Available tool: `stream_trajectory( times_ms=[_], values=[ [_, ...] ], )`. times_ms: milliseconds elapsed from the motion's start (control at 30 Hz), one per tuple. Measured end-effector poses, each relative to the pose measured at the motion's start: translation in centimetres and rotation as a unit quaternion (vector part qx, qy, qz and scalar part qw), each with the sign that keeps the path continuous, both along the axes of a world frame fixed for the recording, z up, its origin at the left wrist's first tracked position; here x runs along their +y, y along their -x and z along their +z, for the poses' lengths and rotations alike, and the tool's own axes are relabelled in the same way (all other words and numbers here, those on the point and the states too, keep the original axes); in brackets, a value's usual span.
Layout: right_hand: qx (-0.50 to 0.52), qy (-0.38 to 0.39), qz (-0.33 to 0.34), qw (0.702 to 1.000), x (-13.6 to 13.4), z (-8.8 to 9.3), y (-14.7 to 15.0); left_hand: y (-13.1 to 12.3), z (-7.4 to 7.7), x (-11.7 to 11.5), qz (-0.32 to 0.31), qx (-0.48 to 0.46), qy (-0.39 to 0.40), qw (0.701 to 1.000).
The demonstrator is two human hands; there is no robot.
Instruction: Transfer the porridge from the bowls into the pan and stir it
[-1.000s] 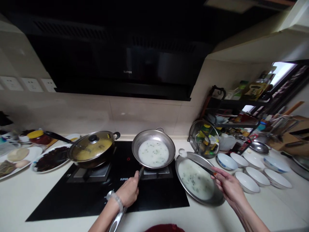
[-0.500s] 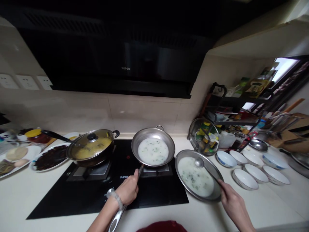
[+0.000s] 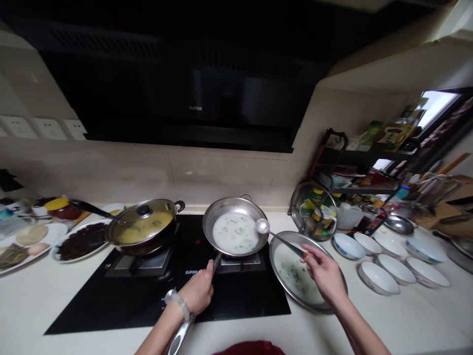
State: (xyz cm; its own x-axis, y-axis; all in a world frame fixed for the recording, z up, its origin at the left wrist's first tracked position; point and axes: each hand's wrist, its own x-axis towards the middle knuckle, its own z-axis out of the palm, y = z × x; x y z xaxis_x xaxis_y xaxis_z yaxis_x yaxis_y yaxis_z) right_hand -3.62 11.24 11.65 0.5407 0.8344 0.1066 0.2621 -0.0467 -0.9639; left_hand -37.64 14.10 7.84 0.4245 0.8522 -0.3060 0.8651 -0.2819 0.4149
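My left hand (image 3: 199, 291) is closed round the long handle of a steel pan (image 3: 209, 217) on the right burner; white liquid with green bits (image 3: 236, 233) lies in it. My right hand (image 3: 323, 271) grips a ladle (image 3: 263, 226) by its handle, the ladle's bowl held at the pan's right rim. Below my right hand, a wide steel basin (image 3: 275, 261) on the counter holds similar white liquid with green pieces and is partly covered by that hand.
A lidded pan (image 3: 144, 227) stands on the left burner of the black cooktop (image 3: 148, 301). Plates of food, one dark (image 3: 83, 240), are at the left. Several bowls (image 3: 379, 277), a leaning glass lid (image 3: 314, 211) and a spice rack (image 3: 365, 188) are at the right.
My right hand has moved up and left with the ladle, whose bowl went from the basin to the pan's right rim. My left hand keeps its hold on the handle.
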Motion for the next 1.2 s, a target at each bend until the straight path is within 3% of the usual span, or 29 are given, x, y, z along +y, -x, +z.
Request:
stream_trajectory(
  times_ms=[133,267,400,733,1200],
  values=[
    [-0.139,0.018,0.088,0.986,3.1,-1.1,1.9,0.1,-0.6,0.1,-0.003,-0.009,-0.009,1.000],
    [-0.259,0.015,0.119,0.958,5.7,-2.1,3.1,0.2,-0.7,0.1,-0.002,-0.021,-0.005,1.000],
    [-0.301,0.020,0.133,0.944,7.4,-2.8,4.2,0.2,-0.4,0.0,0.005,-0.022,0.001,1.000],
    [-0.103,0.048,0.102,0.988,9.1,-5.4,4.0,0.0,-0.3,-0.1,0.011,-0.035,0.006,0.999],
    [-0.044,0.054,0.057,0.996,7.0,-3.9,3.3,0.0,-0.2,-0.1,0.010,-0.023,-0.002,1.000]
  ],
)
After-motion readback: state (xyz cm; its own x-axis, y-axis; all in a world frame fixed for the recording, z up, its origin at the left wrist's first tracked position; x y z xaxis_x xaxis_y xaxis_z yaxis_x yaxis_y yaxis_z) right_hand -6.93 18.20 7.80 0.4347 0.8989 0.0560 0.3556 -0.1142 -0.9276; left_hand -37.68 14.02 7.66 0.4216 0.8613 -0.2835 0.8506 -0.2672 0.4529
